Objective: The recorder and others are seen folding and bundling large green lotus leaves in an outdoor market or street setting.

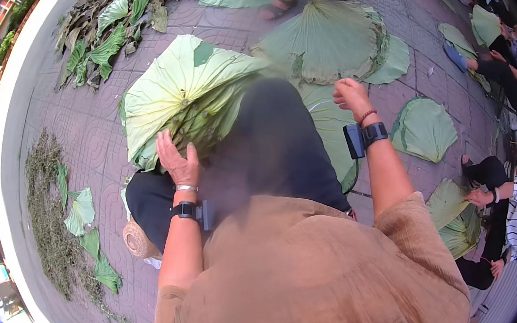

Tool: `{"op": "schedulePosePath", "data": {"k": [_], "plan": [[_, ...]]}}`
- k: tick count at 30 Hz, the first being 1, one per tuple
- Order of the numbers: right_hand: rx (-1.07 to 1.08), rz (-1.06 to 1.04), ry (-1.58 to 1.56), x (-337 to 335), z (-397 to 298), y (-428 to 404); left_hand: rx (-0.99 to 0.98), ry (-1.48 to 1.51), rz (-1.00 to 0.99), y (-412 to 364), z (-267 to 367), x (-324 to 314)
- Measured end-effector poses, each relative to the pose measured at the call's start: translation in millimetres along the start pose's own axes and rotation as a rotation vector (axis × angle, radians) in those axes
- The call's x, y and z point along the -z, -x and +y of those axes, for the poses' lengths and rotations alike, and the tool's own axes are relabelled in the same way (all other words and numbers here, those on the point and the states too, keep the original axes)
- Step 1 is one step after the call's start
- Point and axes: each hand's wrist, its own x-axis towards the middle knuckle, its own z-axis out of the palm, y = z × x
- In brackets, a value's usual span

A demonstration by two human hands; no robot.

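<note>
A stack of large lotus leaves (171, 83), pale green with yellowish veins, rests across my knees, its lower side folded and showing several cut stem stubs. My left hand (177, 159) is at the stack's near edge, fingers spread, palm toward the leaves; whether it presses on them I cannot tell. Off to the right, my right hand (351, 95) hovers with curled fingers, apart from the stack. Nothing shows clearly between those fingers. Beyond my knee lies a wide pile of flattened lotus leaves (326, 41) on the paving, with another broad leaf (333, 127) under my right forearm.
Dried, dark leaves (108, 2) lie heaped at the upper left, small dried plants (51, 213) at the lower left. A folded leaf bundle (424, 128) is on the right. Co-workers sit along the right side, one holding a leaf (450, 199); another person's sandalled foot (277, 9) is ahead.
</note>
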Motion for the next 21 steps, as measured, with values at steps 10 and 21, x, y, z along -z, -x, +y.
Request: {"op": "schedulePosePath", "data": {"k": [10,21], "plan": [[0.031,-0.412,0.799,-28.8,235.5,-50.4,-0.126,-0.019,-0.070,-46.0,1.5,-11.6],[0.032,-0.446,0.788,-98.5,74.4,-2.5,-0.051,-0.098,-0.024,-24.2,-6.2,-37.3]]}}
